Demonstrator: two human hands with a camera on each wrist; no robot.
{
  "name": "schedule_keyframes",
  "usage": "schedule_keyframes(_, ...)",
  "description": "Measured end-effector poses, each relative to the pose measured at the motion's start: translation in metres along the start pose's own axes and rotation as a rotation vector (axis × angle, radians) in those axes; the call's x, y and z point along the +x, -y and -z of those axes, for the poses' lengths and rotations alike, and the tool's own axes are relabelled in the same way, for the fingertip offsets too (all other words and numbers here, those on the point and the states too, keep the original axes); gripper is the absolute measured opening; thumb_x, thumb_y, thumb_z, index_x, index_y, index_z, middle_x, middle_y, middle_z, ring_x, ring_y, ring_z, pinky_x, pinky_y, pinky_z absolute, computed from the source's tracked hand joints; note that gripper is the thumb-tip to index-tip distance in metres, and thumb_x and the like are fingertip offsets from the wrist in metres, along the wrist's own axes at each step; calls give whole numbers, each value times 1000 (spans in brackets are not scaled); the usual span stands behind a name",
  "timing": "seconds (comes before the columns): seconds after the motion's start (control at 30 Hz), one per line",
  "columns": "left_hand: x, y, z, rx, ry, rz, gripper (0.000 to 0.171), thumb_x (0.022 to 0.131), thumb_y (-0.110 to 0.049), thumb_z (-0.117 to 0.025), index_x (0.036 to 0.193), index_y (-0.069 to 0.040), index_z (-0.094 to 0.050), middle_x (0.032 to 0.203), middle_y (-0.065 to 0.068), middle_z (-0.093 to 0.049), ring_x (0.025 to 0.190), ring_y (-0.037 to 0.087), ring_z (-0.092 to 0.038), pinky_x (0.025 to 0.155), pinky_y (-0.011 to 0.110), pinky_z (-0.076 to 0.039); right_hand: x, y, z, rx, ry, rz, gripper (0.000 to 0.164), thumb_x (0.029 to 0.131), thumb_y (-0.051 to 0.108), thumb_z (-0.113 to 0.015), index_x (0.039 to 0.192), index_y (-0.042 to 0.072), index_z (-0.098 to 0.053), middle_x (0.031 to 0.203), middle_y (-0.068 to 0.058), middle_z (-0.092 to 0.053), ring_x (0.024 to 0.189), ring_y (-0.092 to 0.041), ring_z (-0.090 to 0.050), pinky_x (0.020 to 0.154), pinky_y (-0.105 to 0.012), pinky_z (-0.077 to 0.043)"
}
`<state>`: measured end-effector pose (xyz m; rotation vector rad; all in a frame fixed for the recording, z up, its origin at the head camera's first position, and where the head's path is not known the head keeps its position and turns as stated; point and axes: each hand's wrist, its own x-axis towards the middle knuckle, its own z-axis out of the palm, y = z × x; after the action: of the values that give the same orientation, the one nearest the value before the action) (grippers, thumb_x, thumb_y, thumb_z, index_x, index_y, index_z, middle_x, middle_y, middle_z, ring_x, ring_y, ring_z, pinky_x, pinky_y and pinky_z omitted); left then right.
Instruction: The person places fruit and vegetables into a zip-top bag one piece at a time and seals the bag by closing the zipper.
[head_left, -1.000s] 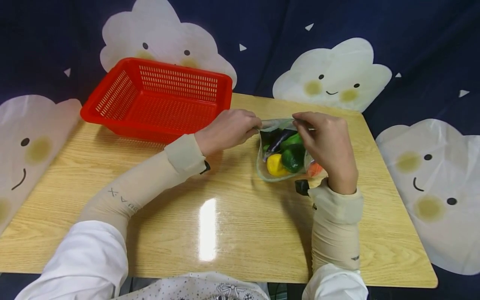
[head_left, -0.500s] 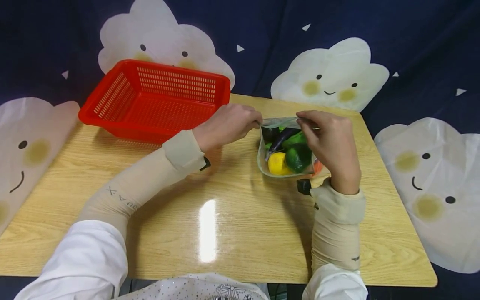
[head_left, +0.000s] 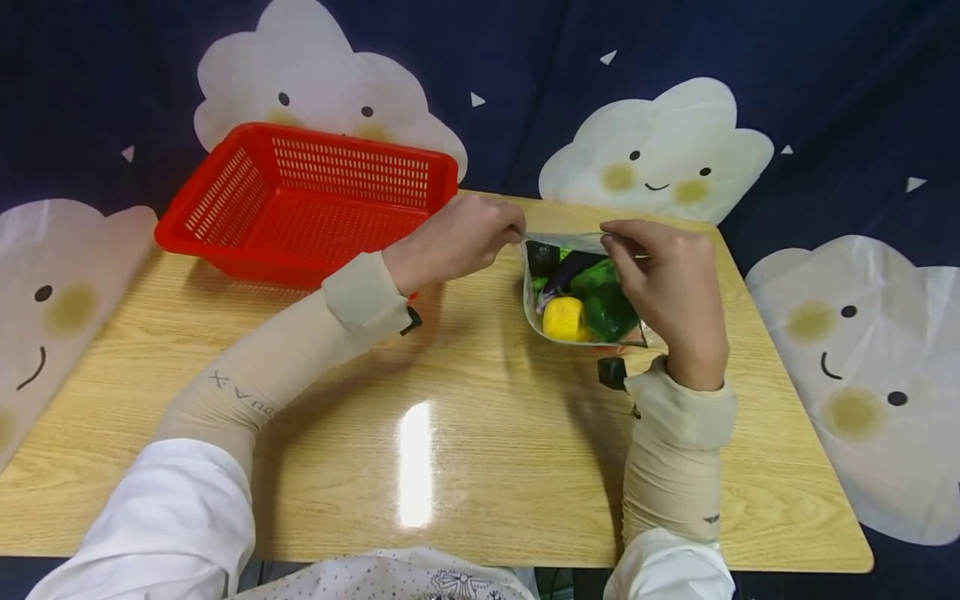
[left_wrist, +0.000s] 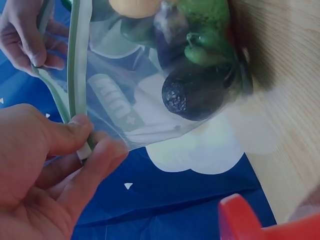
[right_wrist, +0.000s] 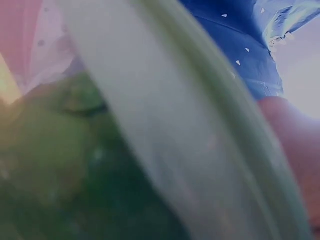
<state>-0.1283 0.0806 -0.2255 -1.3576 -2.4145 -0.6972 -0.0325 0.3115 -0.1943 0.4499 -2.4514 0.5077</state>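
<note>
A clear zip-lock bag with a pale green zip edge holds several vegetables, its mouth gaping toward me. Inside show a yellow vegetable, a green bell pepper, a dark purple eggplant and a dark avocado. My left hand pinches the bag's left top corner between thumb and fingers, plain in the left wrist view. At the right, my right hand pinches the far zip edge with thumb and forefinger. In the right wrist view the zip strip is blurred and covers much of the frame.
A red plastic basket stands at the back left of the wooden table, close behind my left hand. Behind the table hangs a dark blue cloth with printed clouds. The table's right edge lies beyond my right arm.
Both hands have shifted slightly, the left up and the right to the right, spreading the zip edge wider. The bag has moved a little right and away from me with them.
</note>
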Motion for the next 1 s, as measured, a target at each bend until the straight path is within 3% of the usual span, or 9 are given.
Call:
schedule_keyframes(0.2, -1, 0, 0, -20, -53, 18, 11, 89, -15, -59, 92, -9, -68, 89, 0, -67, 72, 11, -56, 71, 23, -47, -3, 3, -1, 2, 103, -27, 36, 88, 40, -57, 113, 15, -66, 97, -3, -68, 76, -13, -64, 61, -33, -53)
schedule_keyframes(0.3, 0, -1, 3, -22, -51, 34, 12, 89, -16, -58, 93, -9, -67, 88, 1, -66, 69, 11, -54, 67, 22, -47, -6, 4, 2, 1, 175, -51, 49, 84, 47, -59, 124, 18, -58, 109, -6, -65, 81, -18, -64, 69, -37, -52)
schedule_keyframes(0.5, 2, -4, 9, -49, -35, 60, 15, 89, -18, -58, 96, -7, -66, 89, 2, -65, 67, 11, -53, 63, 20, -46, -11, 8, 13, -25, 359, -69, 99, 66, 58, -70, 145, 26, -21, 132, -12, -48, 109, -32, -51, 89, -49, -40)
schedule_keyframes(0.67, 3, -5, 12, -52, -41, 82, 17, 89, -19, -59, 98, -8, -67, 92, 3, -66, 69, 12, -54, 66, 19, -46, -18, 12, 21, 25, 487, -90, 130, 51, 56, -81, 145, 33, 6, 145, -17, -26, 125, -34, -34, 96, -53, -32)
schedule_keyframes(0.8, 4, -4, 15, -55, -44, 88, 19, 89, -20, -59, 100, -7, -67, 95, 4, -67, 69, 12, -55, 64, 18, -46, -22, 13, 27, 38, 553, -155, 137, 48, 53, -83, 142, 37, 15, 145, -21, -22, 124, -36, -33, 95, -55, -32)
schedule_keyframes(0.9, 5, -4, 17, -50, -37, 88, 20, 89, -21, -59, 101, -7, -68, 96, 4, -67, 68, 12, -55, 63, 18, -46, -25, 12, 30, 34, 572, -201, 136, 51, 48, -84, 140, 39, 19, 143, -23, -27, 125, -38, -34, 95, -56, -31)
schedule_keyframes(1.0, 5, -3, 20, -36, -43, 97, 20, 89, -22, -60, 101, -9, -68, 95, 3, -67, 69, 12, -54, 63, 19, -45, -30, 12, 33, -16, 559, -222, 133, 57, 42, -84, 140, 39, 20, 132, -25, -43, 113, -41, -47, 89, -55, -37)
